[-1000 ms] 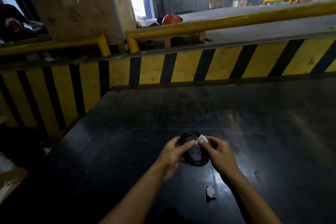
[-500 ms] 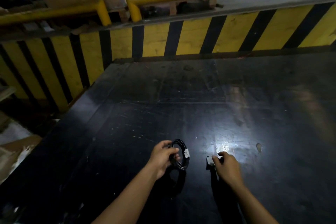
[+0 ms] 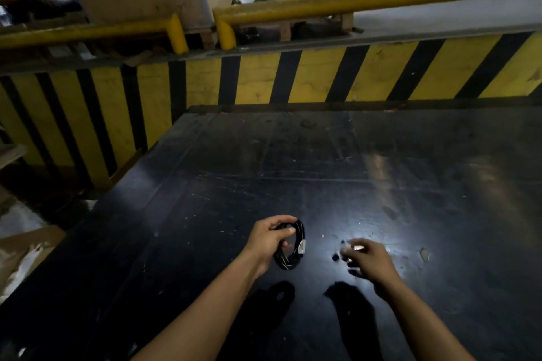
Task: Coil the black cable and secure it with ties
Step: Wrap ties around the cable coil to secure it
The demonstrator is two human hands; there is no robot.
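Left hand (image 3: 268,239) is closed around the coiled black cable (image 3: 290,246), held upright above the dark scratched table (image 3: 293,155) near its front edge. Right hand (image 3: 368,256), just beside, is blurred; something small seems pinched between its fingers, though this cannot be confirmed.
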